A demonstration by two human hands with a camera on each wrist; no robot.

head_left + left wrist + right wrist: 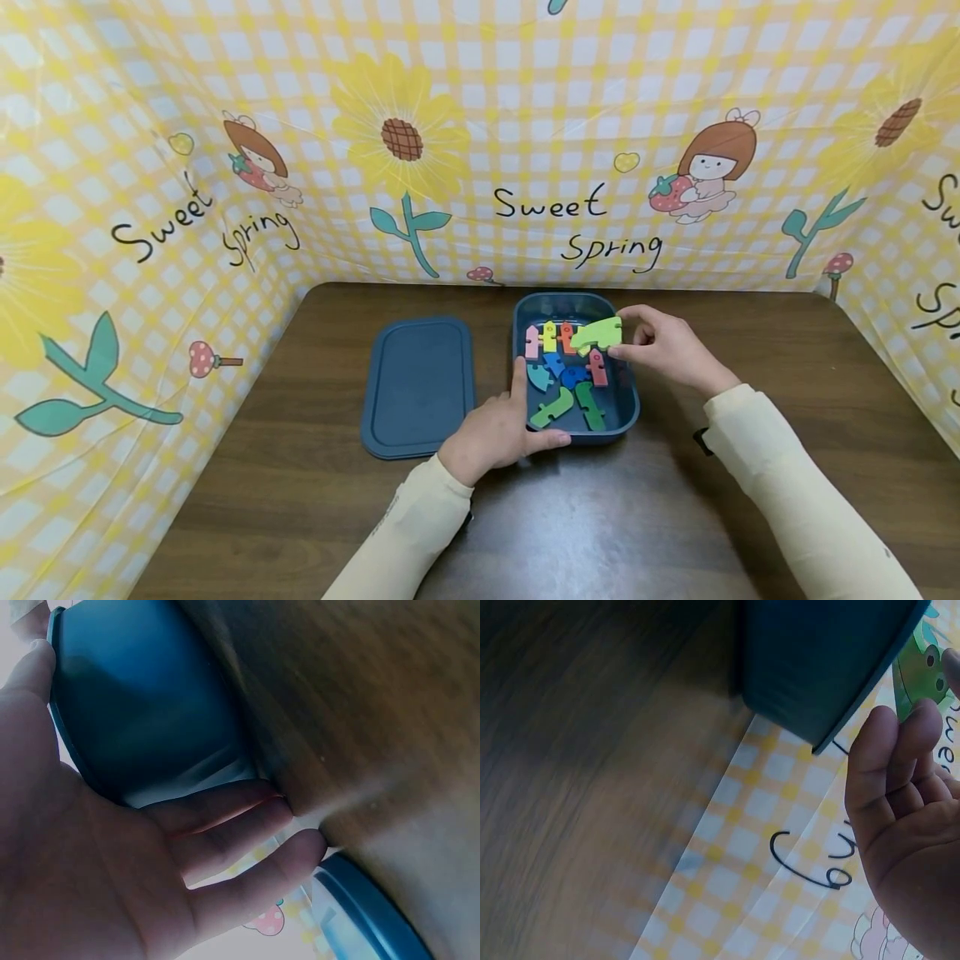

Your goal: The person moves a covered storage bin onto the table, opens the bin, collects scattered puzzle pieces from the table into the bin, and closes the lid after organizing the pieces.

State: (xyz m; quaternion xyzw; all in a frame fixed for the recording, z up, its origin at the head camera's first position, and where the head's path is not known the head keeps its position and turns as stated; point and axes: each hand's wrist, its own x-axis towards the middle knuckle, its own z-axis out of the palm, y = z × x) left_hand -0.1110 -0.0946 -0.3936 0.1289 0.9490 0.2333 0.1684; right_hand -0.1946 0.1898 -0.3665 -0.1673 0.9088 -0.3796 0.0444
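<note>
Holding a flat lime-green puzzle piece [597, 334], right hand [670, 347] pinches its right end above the far right of the blue tray [627, 406]; piece's long axis runs left-right, free end pointing left, slightly lower. Piece looks like smooth painted wood with a notched edge. Left hand [497, 427] rests against the tray's near left corner, fingers mostly straight, index laid along the left wall, thumb along the near wall, gripping nothing. Tray is smooth dark-blue plastic, rectangular, rounded corners, standing on the dark wood-grain bench [645, 517]. Inside lie more pieces [564, 379]: pink, yellow, orange, red, blue, teal, green. Matching flat lid [418, 386] lies just left of the tray. Hands apart, tray between them.
</note>
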